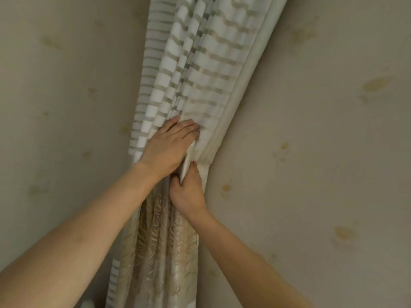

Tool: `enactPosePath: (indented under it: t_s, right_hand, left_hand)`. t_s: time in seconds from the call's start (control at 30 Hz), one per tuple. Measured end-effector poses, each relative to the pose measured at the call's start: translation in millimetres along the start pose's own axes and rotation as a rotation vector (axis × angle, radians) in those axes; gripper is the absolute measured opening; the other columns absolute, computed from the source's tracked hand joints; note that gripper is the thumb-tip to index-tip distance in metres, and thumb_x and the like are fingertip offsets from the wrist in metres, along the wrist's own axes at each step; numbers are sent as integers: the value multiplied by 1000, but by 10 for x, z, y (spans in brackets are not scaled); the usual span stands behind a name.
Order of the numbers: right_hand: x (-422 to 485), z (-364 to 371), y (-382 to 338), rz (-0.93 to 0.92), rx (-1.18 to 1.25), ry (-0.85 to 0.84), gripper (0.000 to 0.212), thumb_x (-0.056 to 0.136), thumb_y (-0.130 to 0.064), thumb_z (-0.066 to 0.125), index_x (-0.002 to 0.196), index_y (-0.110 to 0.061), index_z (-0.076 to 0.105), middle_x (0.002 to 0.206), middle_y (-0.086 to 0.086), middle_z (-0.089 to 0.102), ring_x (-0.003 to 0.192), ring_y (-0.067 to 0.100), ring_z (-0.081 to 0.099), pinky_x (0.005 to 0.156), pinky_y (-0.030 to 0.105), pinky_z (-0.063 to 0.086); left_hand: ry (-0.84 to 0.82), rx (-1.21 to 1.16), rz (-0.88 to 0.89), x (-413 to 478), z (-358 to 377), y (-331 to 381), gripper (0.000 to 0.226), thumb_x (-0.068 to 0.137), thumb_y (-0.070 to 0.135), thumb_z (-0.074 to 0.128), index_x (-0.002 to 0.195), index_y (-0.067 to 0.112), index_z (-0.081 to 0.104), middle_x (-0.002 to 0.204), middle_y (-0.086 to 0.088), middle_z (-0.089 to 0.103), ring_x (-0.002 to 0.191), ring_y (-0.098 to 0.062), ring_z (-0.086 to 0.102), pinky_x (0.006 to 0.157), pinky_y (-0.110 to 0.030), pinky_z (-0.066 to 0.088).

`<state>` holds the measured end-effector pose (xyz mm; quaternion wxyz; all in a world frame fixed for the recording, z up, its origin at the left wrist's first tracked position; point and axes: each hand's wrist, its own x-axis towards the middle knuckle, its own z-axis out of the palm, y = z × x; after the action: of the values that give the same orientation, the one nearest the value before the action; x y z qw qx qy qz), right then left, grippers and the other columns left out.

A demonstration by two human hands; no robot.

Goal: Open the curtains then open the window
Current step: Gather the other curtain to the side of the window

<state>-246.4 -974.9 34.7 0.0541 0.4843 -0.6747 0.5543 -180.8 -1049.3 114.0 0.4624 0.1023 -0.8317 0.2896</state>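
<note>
A gathered curtain hangs against the wall in the middle of the head view: a striped white sheer layer [195, 70] above and a gold patterned layer [164, 252] below. A cream tie-back band [185, 165] crosses the bunch at its narrowest point. My left hand [169, 145] lies flat on the sheer folds just above the band, fingers pressing the bunch. My right hand [188, 192] sits just under it, thumb and fingers pinched on the band. No window is in view.
Beige wallpaper [311, 152] with faint yellow leaf marks fills both sides of the curtain. A cream outer curtain edge [242, 85] runs up to the right.
</note>
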Motion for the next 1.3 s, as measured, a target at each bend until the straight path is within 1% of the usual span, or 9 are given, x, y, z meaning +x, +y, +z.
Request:
enactPosePath:
  t_s: [0.13, 0.27, 0.47, 0.73, 0.87, 0.97, 1.07, 1.2, 1.3]
  right_hand:
    - [44, 86, -12, 45, -36, -49, 56, 92, -17, 50, 142, 4, 38, 144, 23, 46, 133, 37, 46, 108, 47, 40]
    - [-2, 110, -8, 54, -68, -70, 56, 94, -20, 50, 143, 5, 37, 144, 25, 45, 133, 38, 45, 107, 47, 40]
    - [-158, -73, 100, 98, -55, -20, 57, 93, -19, 50, 143, 4, 36, 146, 24, 44, 135, 37, 44, 109, 45, 38]
    - [-527, -628, 336, 143, -130, 63, 59, 89, -20, 54, 141, 4, 38, 142, 24, 47, 132, 35, 47, 109, 43, 39]
    - [-691, -962, 428, 180, -112, 122, 52, 82, -14, 60, 129, 2, 46, 126, 20, 55, 118, 37, 54, 102, 45, 45]
    - [-838, -1184, 382, 136, -81, 162, 54, 80, -15, 60, 132, -5, 48, 128, 13, 58, 121, 28, 57, 102, 42, 47]
    - [-1047, -1394, 280, 94, -66, 178, 55, 80, -21, 60, 133, -11, 48, 130, 7, 59, 124, 21, 57, 104, 38, 47]
    - [-1390, -1763, 164, 108, -93, 140, 47, 85, -29, 63, 126, -11, 47, 126, 8, 60, 118, 25, 59, 98, 35, 49]
    - [-1695, -2102, 63, 99, -142, 125, 63, 91, -38, 60, 140, -7, 38, 139, 12, 53, 127, 27, 53, 94, 24, 41]
  left_hand:
    - [-55, 23, -25, -47, 13, -141, 63, 78, 11, 34, 136, 6, 60, 147, -8, 56, 140, -25, 48, 123, -46, 25]
    - [-70, 25, -44, -86, 17, -150, 66, 79, 13, 28, 137, 5, 59, 147, -9, 56, 140, -26, 48, 123, -46, 23]
    - [-79, -6, 2, -46, 52, 106, 72, 75, 15, 26, 139, 5, 57, 150, -9, 53, 142, -27, 46, 124, -45, 19]
    - [-15, -73, 90, 35, 164, 602, 70, 71, -6, 57, 140, 6, 56, 150, -9, 52, 141, -28, 46, 123, -47, 19]
    - [32, -121, 183, 69, 88, 890, 64, 74, -4, 62, 137, 9, 59, 148, -7, 55, 139, -27, 49, 121, -46, 23]
    - [19, -167, 259, 110, -83, 1115, 65, 69, -4, 69, 133, 9, 63, 145, -7, 57, 136, -27, 52, 119, -47, 27]
    - [-13, -216, 270, 111, -294, 1328, 66, 68, -3, 58, 132, 11, 64, 147, -5, 56, 138, -25, 50, 119, -43, 23]
    - [-32, -296, 238, 36, -616, 1671, 73, 64, -6, 54, 134, 12, 62, 148, -3, 54, 142, -21, 43, 121, -37, 15]
    - [-8, -396, 191, -3, -879, 1976, 72, 68, -8, 47, 136, 11, 60, 149, -4, 53, 145, -21, 39, 125, -37, 12]
